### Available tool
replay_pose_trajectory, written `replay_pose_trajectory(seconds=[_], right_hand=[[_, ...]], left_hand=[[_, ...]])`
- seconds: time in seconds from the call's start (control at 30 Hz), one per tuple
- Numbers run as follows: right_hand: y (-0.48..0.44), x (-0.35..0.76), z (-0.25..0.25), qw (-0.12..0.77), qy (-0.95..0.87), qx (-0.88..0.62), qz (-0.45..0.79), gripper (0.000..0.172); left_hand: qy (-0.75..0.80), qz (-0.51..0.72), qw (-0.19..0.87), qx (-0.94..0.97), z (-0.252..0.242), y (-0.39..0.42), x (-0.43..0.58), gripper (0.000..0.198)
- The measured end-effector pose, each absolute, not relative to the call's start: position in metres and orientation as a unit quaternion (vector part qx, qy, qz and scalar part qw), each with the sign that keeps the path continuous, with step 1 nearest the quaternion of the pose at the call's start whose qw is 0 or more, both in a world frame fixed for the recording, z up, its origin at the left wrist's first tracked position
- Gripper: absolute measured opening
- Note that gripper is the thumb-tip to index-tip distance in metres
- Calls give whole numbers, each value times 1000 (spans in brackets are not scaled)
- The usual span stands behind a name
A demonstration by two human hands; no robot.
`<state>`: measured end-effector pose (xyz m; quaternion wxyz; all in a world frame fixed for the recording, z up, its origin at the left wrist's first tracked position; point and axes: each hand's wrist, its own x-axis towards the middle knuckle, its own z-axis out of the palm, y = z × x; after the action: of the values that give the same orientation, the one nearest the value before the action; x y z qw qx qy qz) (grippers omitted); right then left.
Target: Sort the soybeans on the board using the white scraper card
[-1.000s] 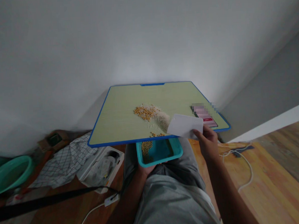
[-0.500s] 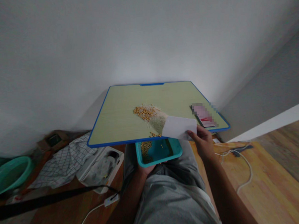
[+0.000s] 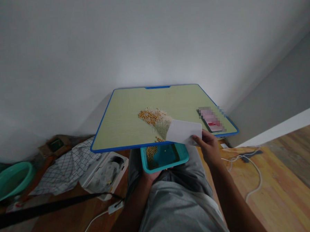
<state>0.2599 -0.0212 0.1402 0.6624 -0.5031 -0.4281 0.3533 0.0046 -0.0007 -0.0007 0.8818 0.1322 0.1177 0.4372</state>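
Note:
My right hand pinches a white card by its right end, with the card's left edge against pale rice-like grains on the tabletop. Beside the grains lies a pile of yellow beans, and a few more beans sit at the table's front edge. Below that edge, my left hand supports a teal plastic tray from underneath, its fingers mostly hidden. Beans are gathered at the tray's left end.
The folding table has a blue rim and stands against a wall. A phone lies on its right side. On the floor at left are a green basin, a checked cloth and an open box. White cables run at right.
My right hand has moved the card slightly left along the table's front edge, against the grains. The tray and my left hand stay in place.

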Motion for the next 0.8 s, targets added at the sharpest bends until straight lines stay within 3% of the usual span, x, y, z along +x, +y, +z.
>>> replay_pose_trajectory(seconds=[0.8], right_hand=[[-18,245,148,638,-462,-494,368,33]], left_hand=[[147,451,873,110,5,-1,6,63]])
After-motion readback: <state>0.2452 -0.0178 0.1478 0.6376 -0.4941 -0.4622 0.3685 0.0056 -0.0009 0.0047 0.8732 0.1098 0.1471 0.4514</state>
